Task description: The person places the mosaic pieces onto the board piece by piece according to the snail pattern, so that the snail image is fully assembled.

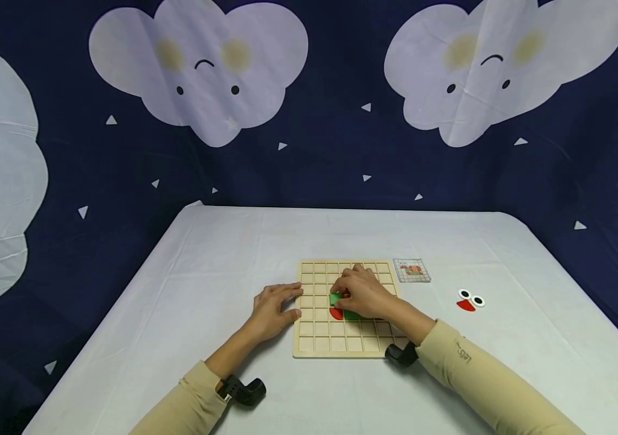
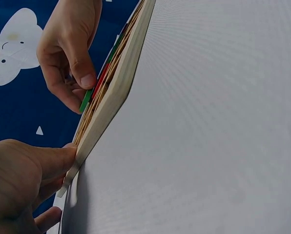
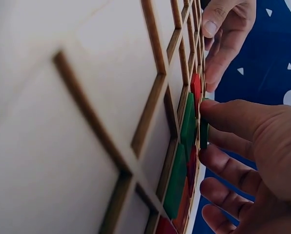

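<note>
A wooden grid board [image 1: 314,345] lies on the table with green and red pieces in several of its squares. My right hand [image 1: 364,294] is over the board's middle, pinching a green tile [image 2: 86,100] between thumb and fingers. The tile is tilted in the left wrist view, close to a red piece [image 1: 336,313] with a rounded edge. Two green pieces [image 3: 175,183] lie side by side in the grid in the right wrist view; my right hand partly covers the pieces in the head view. Along the board's left edge rests my left hand [image 1: 273,311], thumb and fingertips touching the rim, fingers loosely extended.
A small printed picture card [image 1: 412,270] lies at the board's upper right corner. Further right are two round eye pieces [image 1: 478,301] and a red wedge piece [image 1: 466,306]. A dark blue cloth [image 1: 336,157] with clouds hangs behind the white table [image 1: 222,254].
</note>
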Motion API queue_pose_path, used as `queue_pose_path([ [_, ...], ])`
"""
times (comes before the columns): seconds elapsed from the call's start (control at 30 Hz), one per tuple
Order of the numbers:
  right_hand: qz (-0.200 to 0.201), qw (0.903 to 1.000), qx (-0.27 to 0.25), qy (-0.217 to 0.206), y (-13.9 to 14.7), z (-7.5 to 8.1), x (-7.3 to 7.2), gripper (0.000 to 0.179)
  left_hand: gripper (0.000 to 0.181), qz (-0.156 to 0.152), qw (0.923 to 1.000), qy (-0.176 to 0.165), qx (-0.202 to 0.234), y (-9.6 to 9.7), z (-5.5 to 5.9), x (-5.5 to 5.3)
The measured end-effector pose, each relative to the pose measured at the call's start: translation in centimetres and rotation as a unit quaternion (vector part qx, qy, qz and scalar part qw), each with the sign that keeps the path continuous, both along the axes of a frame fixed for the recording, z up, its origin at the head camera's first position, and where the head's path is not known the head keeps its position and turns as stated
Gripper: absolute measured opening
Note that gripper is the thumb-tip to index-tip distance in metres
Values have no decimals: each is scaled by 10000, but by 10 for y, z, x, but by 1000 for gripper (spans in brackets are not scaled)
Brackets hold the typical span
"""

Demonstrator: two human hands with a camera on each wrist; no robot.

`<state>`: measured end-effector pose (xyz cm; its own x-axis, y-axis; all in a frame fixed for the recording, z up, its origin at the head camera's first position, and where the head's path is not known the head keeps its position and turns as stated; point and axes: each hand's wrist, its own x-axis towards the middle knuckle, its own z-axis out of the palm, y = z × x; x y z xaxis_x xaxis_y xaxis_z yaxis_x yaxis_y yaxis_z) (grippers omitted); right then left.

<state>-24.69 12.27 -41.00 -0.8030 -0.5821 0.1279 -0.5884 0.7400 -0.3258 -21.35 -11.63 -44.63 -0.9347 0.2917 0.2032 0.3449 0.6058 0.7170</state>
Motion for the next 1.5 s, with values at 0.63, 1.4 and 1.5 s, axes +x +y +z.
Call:
queue_pose_path([
  [0.63,-191,9993,-311,120,19,9,5,23,43,-18,10000,37,10,-1,0,0],
  [1.4,-1424,9889,-350,227,151,10,61,23,42,11,10000,47,57,0,0,0],
  [1.5,-1529,9868,-375,391,164,3,70,22,42,16,10000,33,60,0,1,1],
])
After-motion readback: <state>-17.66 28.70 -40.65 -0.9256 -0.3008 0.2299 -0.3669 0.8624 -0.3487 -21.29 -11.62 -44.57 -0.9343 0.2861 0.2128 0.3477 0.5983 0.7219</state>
